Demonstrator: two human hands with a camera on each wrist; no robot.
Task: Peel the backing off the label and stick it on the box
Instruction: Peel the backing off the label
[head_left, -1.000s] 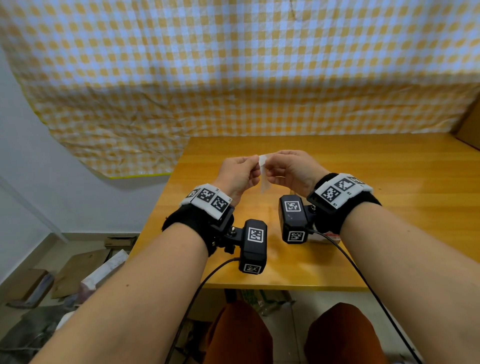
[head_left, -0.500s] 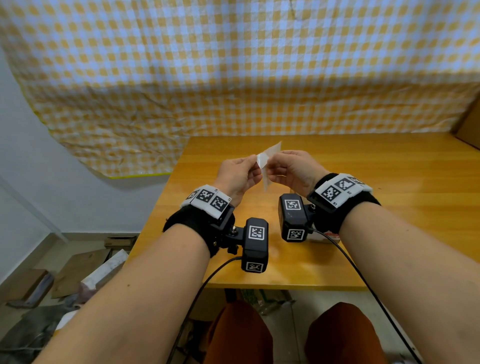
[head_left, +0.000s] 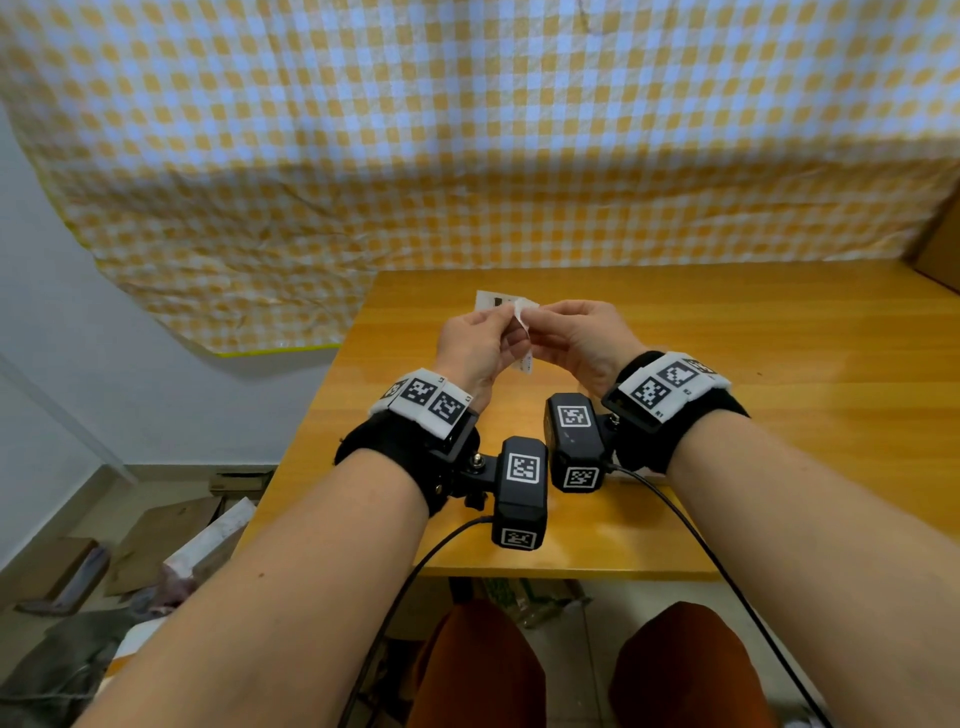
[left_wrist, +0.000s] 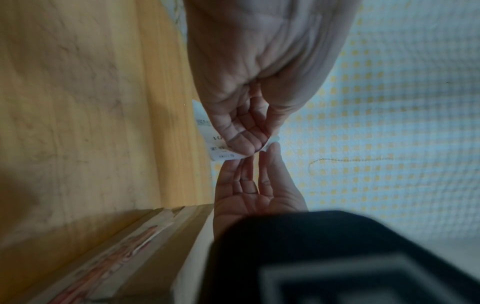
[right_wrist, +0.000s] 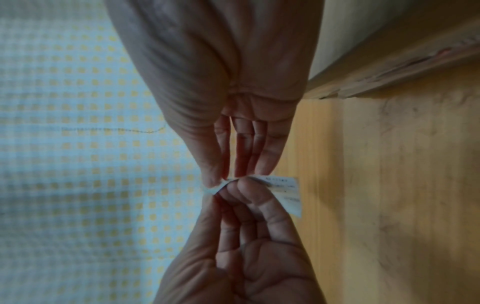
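Above the table (head_left: 727, 332), left hand (head_left: 470, 345) and right hand (head_left: 582, 338) pinching one label (head_left: 523, 332), long axis near vertical.

Label (head_left: 500, 302) print blurred, unreadable

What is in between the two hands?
The label, a small white printed slip. The left hand and right hand each pinch it at their fingertips, seen in every view.

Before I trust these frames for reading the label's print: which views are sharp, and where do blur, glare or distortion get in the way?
Head view: sharp and evenly lit, but wide-angle bending curves the table edge, and the label is small. Left wrist view: dim, soft, label print smeared, box blurred. Right wrist view: dim too, label text unreadable. No strong glare anywhere.
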